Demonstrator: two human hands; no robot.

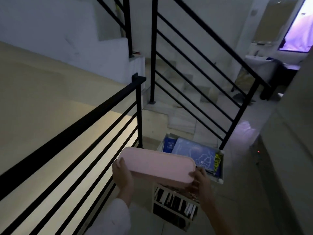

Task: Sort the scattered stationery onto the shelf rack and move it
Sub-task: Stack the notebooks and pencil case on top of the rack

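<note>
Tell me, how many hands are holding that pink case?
2. The left hand grips the pink case at its left end, the right hand at its right end, above the shelf rack.

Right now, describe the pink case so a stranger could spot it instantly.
Find the black stair railing on the landing; to its right stands a white shelf rack full of books. The pink case is held over it by the left hand and right hand, the only plain, rounded pink thing there.
</note>
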